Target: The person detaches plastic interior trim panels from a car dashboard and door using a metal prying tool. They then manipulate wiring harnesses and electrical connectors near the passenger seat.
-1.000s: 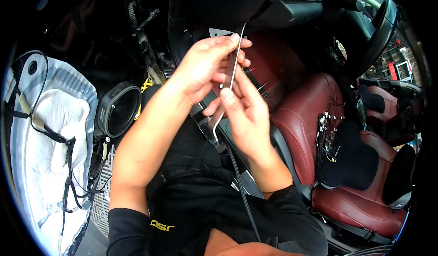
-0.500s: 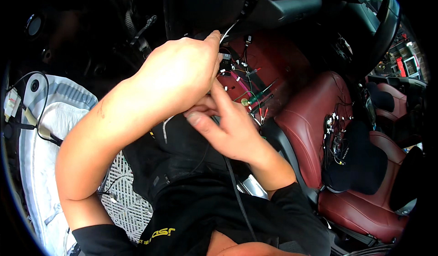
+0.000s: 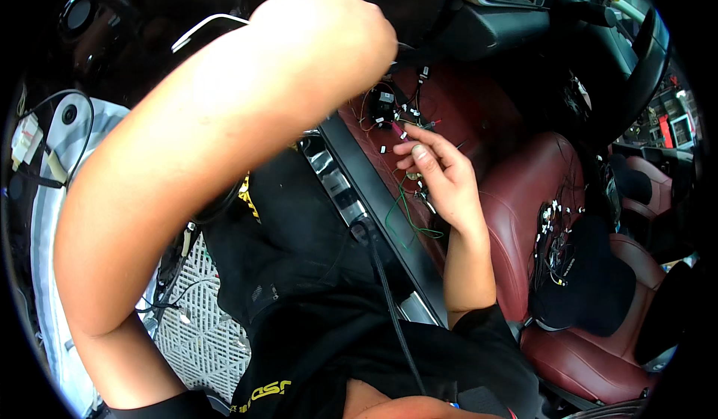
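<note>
My left hand (image 3: 329, 26) is raised at the upper middle, its back toward me and its fingers curled out of sight. A thin white strip (image 3: 213, 26), perhaps a cable tie, sticks out from behind that wrist. Lower and to the right, my right hand (image 3: 445, 168) hovers over the car's red floor (image 3: 456, 82). Its fingers are loosely bent and apart, with nothing visible in them. Just past its fingertips lie a black connector block (image 3: 385, 97), a magenta strip (image 3: 397, 128) and wires with small white tags. A thin green wire (image 3: 393, 228) loops beside the wrist.
A black door sill (image 3: 385, 210) with a shiny strip runs between me and the floor. Red seats (image 3: 516, 187) stand at right, one bearing a tagged wire bundle (image 3: 552, 228) and a black cap (image 3: 591, 284). At left is a grey-white panel (image 3: 56, 269).
My hands have come apart. The left has risen with the white strip, which now points left; the right has moved up and right over the wires, baring the sill.
</note>
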`<action>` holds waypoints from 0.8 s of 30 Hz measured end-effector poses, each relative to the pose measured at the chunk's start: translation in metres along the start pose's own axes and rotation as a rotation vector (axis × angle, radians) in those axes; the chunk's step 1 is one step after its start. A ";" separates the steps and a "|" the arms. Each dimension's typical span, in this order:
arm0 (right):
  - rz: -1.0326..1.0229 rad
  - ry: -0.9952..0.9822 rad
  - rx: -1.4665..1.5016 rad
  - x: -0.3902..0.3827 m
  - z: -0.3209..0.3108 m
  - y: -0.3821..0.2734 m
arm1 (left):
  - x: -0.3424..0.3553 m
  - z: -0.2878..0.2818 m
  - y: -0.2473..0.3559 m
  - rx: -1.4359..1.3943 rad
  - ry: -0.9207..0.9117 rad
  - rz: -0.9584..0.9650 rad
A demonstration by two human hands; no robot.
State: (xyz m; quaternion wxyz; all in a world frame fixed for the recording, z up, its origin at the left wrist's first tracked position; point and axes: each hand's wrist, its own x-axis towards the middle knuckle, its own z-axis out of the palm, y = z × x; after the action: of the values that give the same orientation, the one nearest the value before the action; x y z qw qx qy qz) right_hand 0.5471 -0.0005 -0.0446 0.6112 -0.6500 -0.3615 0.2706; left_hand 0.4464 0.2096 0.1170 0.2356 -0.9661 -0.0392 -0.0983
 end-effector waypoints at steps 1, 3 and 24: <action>0.023 0.018 0.031 0.001 -0.002 -0.001 | 0.002 0.000 0.005 -0.021 -0.018 0.000; 0.052 0.051 0.005 0.003 -0.004 0.003 | 0.002 -0.009 0.007 0.032 -0.001 -0.024; 0.119 0.031 -0.031 -0.004 -0.019 0.108 | -0.008 0.033 0.047 -0.502 -0.030 -0.263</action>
State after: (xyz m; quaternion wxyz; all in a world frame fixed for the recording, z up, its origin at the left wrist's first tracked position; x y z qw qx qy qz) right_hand 0.5755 -0.0141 -0.1497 0.5894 -0.6840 -0.3169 0.2905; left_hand 0.4504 0.1829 0.0651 -0.0263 -0.9821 -0.1422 -0.1204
